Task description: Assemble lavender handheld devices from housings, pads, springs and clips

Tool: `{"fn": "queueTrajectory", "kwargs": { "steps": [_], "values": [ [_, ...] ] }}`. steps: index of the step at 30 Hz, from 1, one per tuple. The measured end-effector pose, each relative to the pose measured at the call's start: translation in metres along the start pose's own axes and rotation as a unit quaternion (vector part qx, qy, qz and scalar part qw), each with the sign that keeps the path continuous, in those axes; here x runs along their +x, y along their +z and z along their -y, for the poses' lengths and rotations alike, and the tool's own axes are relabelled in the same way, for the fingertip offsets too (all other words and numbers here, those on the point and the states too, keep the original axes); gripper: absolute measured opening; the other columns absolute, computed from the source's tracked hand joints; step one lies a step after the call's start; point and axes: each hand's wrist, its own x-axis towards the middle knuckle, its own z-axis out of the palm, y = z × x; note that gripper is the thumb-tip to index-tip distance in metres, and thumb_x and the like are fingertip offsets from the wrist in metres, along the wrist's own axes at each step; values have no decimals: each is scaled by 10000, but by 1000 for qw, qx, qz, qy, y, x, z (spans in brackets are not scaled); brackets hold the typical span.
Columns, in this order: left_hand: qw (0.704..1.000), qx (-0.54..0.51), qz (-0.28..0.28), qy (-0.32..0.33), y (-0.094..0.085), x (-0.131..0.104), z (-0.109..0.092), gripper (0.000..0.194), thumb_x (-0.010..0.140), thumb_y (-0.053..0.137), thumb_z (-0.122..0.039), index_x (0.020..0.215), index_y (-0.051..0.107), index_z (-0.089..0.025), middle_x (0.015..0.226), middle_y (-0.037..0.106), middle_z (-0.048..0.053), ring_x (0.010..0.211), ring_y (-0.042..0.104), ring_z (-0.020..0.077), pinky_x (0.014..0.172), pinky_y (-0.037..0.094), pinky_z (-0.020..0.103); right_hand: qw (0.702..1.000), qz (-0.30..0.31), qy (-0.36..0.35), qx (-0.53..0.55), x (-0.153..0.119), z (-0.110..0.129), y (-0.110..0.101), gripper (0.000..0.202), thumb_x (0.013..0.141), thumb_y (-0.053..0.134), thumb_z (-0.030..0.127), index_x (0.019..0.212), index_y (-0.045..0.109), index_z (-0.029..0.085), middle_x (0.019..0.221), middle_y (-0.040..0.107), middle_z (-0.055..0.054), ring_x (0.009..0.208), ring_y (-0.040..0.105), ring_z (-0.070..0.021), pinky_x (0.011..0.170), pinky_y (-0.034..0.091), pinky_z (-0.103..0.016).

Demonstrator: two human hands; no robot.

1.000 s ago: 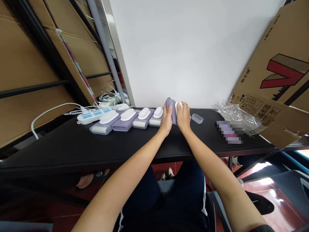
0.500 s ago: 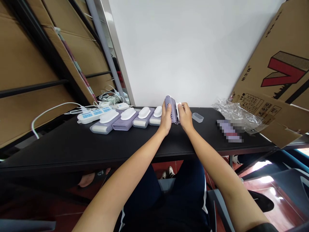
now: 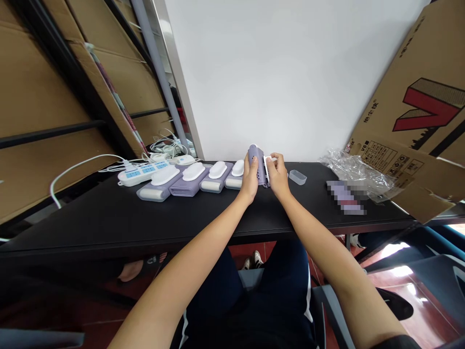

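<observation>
Above the back of the black table [image 3: 138,223], my left hand [image 3: 250,180] is wrapped round a purple plastic case [image 3: 260,160] with small holes in its face, its thumb lying along it. My right hand [image 3: 278,178] grips a white flat piece [image 3: 266,167] at the case's right side. Whether that piece is joined to the case I cannot tell. To the left, several similar purple cases stand in a row, among them a plain purple case [image 3: 185,188], with white oval pieces [image 3: 193,170] on top. A clear plastic cover [image 3: 298,177] lies right of my right hand.
At the back left sits a white power strip [image 3: 141,173] with tangled cables. Crumpled clear plastic [image 3: 358,169] and a pixelated purple item [image 3: 345,198] lie on the right, beside a large cardboard box [image 3: 403,121]. Behind the table rises a white wall [image 3: 269,77].
Hands and case stay nearly in place. My right fingers have shifted slightly on the white piece, and the view has moved a little.
</observation>
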Motion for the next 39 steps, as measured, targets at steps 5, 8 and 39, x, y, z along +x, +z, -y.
{"fn": "queueTrajectory", "kwargs": {
  "steps": [5, 8, 39],
  "values": [
    [999, -35, -1, -26, 0, 1, 3, 403, 1033, 505, -495, 1381, 585, -306, 1409, 616, 42, 1370, 546, 214, 1180, 397, 369, 999, -18, -26, -30, -2, 1, 2, 361, 980, 472, 537, 1154, 574, 238, 1044, 657, -51, 953, 616, -212, 938, 477, -356],
    [994, -90, -21, -62, -1, 2, 3, 363, 1014, 540, -513, 1247, 657, -260, 1315, 675, 53, 1306, 604, 225, 1131, 452, 358, 998, 11, -47, -33, 0, -1, 1, 394, 984, 468, 547, 1184, 605, 236, 1137, 646, -79, 1077, 605, -240, 1019, 467, -388],
    [945, -191, 23, -263, -23, 9, -20, 411, 899, 676, -491, 1135, 725, -159, 1018, 790, 104, 969, 758, 255, 836, 614, 337, 968, 234, -89, 6, 11, 7, -25, 1192, 690, 866, 525, 1656, 200, 312, 1704, 272, -127, 1485, 407, -340, 1090, 511, -506]
  ]
}}
